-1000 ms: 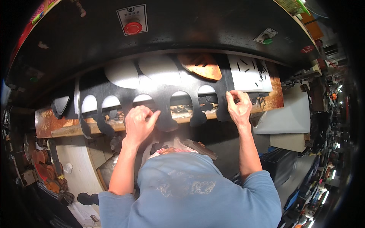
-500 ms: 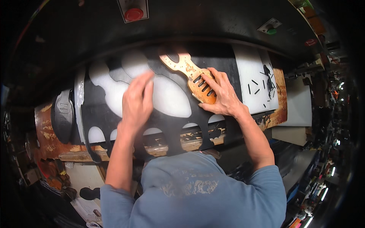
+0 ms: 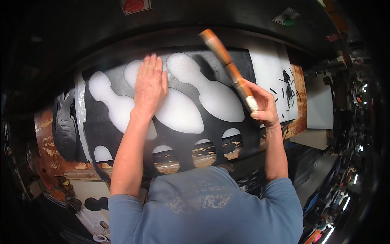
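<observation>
A black sheet with several sole-shaped cut-outs lies in front of me, a white surface showing through the holes. My left hand rests flat on it, fingers together and stretched forward, between two of the cut-outs. In my right hand is a sole-shaped cutting die, orange-brown and raised above the sheet. It is turned edge-on and tilted, its far end pointing forward and left. My fingers and thumb grip its near end. The die is a little blurred by motion.
Black sole-shaped pieces lie at the left. On the right, a white board carries thin black scraps. A dark machine front with a red button and a green button spans the far side. The worn table shows at both ends.
My right hand has lifted the cutting die off the sheet and tipped it on edge, uncovering a sole-shaped hole. My left hand has moved slightly forward and flattened onto the sheet.
</observation>
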`<state>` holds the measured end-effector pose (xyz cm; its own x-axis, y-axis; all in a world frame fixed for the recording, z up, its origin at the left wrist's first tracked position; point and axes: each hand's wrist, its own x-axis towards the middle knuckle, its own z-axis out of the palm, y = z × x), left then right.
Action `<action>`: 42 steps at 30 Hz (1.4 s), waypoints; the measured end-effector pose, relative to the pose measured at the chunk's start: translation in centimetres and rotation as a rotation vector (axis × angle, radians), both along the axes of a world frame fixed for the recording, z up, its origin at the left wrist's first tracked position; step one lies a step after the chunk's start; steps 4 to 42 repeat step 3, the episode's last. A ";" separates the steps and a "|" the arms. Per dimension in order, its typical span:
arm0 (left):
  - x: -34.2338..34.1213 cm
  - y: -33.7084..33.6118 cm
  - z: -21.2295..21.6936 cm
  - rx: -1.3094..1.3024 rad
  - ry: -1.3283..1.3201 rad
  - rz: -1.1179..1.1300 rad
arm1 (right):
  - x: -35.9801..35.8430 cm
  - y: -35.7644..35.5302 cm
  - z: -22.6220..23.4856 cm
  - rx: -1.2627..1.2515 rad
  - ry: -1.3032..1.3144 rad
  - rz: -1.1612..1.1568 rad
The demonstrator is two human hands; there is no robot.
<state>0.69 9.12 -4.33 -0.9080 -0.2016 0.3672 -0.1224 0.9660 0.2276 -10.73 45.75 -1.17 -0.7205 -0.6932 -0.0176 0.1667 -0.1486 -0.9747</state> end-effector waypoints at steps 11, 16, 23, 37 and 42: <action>-0.1 -0.4 -0.6 0.019 0.012 -0.020 | 2.4 3.4 0.6 -0.156 -0.097 -0.209; -0.1 -0.4 -0.6 0.019 0.012 -0.020 | 2.4 3.4 0.6 -0.156 -0.097 -0.209; -0.1 -0.4 -0.6 0.019 0.012 -0.020 | 2.4 3.4 0.6 -0.156 -0.097 -0.209; -0.1 -0.4 -0.6 0.019 0.012 -0.020 | 2.4 3.4 0.6 -0.156 -0.097 -0.209; -0.1 -0.4 -0.6 0.019 0.012 -0.020 | 2.4 3.4 0.6 -0.156 -0.097 -0.209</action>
